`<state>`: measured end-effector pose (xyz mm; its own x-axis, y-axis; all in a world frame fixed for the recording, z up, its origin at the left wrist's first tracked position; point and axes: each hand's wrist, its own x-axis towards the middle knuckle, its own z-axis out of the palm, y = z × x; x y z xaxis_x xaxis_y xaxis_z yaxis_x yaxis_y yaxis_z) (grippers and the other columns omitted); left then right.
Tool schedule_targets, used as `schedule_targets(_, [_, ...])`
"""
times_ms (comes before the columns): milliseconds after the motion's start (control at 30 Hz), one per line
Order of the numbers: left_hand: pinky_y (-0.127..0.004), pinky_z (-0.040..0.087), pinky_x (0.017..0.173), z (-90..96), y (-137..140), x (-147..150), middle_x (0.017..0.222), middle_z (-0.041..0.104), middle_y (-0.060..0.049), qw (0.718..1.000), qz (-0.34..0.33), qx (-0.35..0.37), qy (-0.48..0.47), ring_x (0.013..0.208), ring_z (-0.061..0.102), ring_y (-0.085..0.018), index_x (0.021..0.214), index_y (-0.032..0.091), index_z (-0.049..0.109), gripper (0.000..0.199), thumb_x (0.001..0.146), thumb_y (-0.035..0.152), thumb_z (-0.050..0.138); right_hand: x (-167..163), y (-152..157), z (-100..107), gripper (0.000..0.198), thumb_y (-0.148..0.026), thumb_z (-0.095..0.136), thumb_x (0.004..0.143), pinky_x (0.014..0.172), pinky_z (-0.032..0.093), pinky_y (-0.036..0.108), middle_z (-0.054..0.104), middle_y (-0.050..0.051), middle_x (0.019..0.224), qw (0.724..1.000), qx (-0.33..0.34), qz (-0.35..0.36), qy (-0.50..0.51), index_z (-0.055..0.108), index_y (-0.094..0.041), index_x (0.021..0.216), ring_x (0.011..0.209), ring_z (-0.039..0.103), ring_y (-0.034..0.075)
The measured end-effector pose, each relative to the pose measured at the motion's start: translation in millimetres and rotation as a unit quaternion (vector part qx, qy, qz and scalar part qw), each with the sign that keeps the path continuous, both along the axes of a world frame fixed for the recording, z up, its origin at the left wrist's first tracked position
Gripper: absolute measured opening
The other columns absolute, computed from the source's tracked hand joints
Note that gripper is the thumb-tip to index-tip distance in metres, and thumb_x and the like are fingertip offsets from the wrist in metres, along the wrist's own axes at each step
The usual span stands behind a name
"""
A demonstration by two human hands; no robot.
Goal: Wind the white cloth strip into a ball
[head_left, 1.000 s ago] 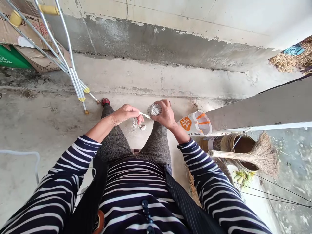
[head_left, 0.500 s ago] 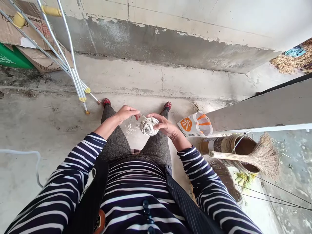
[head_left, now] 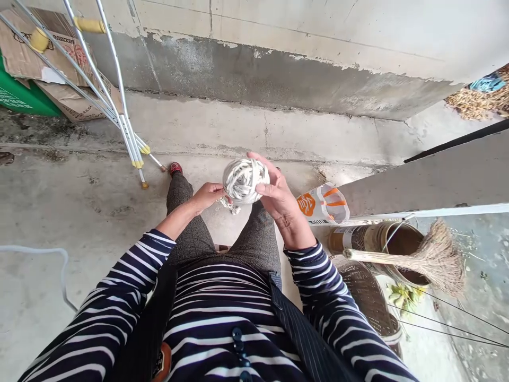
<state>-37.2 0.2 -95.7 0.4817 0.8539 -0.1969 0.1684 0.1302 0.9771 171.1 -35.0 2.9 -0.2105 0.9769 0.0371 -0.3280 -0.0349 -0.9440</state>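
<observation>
Right fingers (head_left: pixel 268 190) clasp a crisscross-wound whitish ball (head_left: pixel 240 181) (left fingers (head_left: pixel 215 188), I can't tell).

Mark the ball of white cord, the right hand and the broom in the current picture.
Ball of white cord (head_left: pixel 242 181): head view, middle of its wound surface.
Right hand (head_left: pixel 278 197): head view, near the thumb's base.
Broom (head_left: pixel 421 261): head view, where handle flares into bristles.

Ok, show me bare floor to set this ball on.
Bare floor lies at left between the crutches and the white hose; more runs along the foot of the wall, right of the crutches. Crowded at right: bag, bucket, broom, basket.
</observation>
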Motion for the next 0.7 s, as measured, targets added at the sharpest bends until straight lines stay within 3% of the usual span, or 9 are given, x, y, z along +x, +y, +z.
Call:
schedule_targets(133, [-0.037, 0.049, 0.101, 13.8, -11, -3, 0.091, 0.079, -0.010, 0.997, -0.071, 0.040, -0.009, 0.097, 0.071, -0.025, 0.079, 0.015, 0.077, 0.052, 0.094, 0.063, 0.061, -5, 16, 17, 0.070, -0.045, 0.094, 0.062, 0.106, 0.055, 0.045, 0.072, 0.003, 0.119, 0.991, 0.094, -0.061, -0.075, 0.068, -0.030, 0.125, 0.111, 0.068, 0.025])
schedule_targets(267, [-0.035, 0.049, 0.099, 23.8, -16, -6, 0.095, 0.080, -0.010, 0.994, -0.101, 0.046, 0.017, 0.098, 0.071, -0.025, 0.085, 0.015, 0.078, 0.049, 0.097, 0.057, 0.055, -5, 27, 7, 0.071, -0.052, 0.091, 0.063, 0.112, 0.051, 0.047, 0.068, 0.007, 0.126, 0.967, 0.132, -0.159, -0.148, 0.065, -0.027, 0.124, 0.121, 0.064, 0.026])
schedule_targets(400, [-0.030, 0.050, 0.082, 0.0, -7, -10, 0.085, 0.078, -0.007, 0.989, -0.075, 0.058, 0.117, 0.083, 0.069, -0.022, 0.082, 0.016, 0.078, 0.043, 0.092, 0.052, 0.057, -5, 23, 4, 0.073, -0.058, 0.087, 0.065, 0.111, 0.052, 0.050, 0.068, 0.008, 0.127, 0.970, 0.093, -0.196, -0.109, 0.061, -0.025, 0.125, 0.120, 0.065, 0.027])
schedule_targets(533, [-0.028, 0.048, 0.074, -33.5, 11, -14, 0.078, 0.076, -0.004, 0.979, -0.036, 0.055, 0.192, 0.075, 0.066, -0.021, 0.078, 0.018, 0.077, 0.033, 0.087, 0.044, 0.059, -2, 9, 26, 0.065, -0.058, 0.081, 0.071, 0.111, 0.052, 0.052, 0.068, 0.007, 0.128, 0.970, 0.097, -0.202, -0.091, 0.061, -0.027, 0.126, 0.123, 0.064, 0.029])
schedule_targets(633, [-0.028, 0.049, 0.075, -44.3, 25, -15, 0.087, 0.078, -0.004, 0.978, -0.008, 0.049, 0.201, 0.076, 0.067, -0.021, 0.088, 0.020, 0.078, 0.024, 0.084, 0.038, 0.064, 2, 2, 44, 0.062, -0.056, 0.081, 0.071, 0.112, 0.051, 0.053, 0.066, 0.006, 0.128, 0.965, 0.126, -0.213, -0.083, 0.063, -0.029, 0.124, 0.129, 0.062, 0.031])
schedule_targets(700, [-0.028, 0.051, 0.081, -45.2, 34, -14, 0.104, 0.080, -0.006, 0.981, 0.035, 0.051, 0.184, 0.088, 0.070, -0.022, 0.101, 0.020, 0.079, 0.026, 0.081, 0.031, 0.067, 6, 0, 53, 0.064, -0.056, 0.082, 0.070, 0.113, 0.050, 0.055, 0.065, 0.006, 0.129, 0.962, 0.145, -0.216, -0.084, 0.063, -0.030, 0.125, 0.135, 0.058, 0.033])
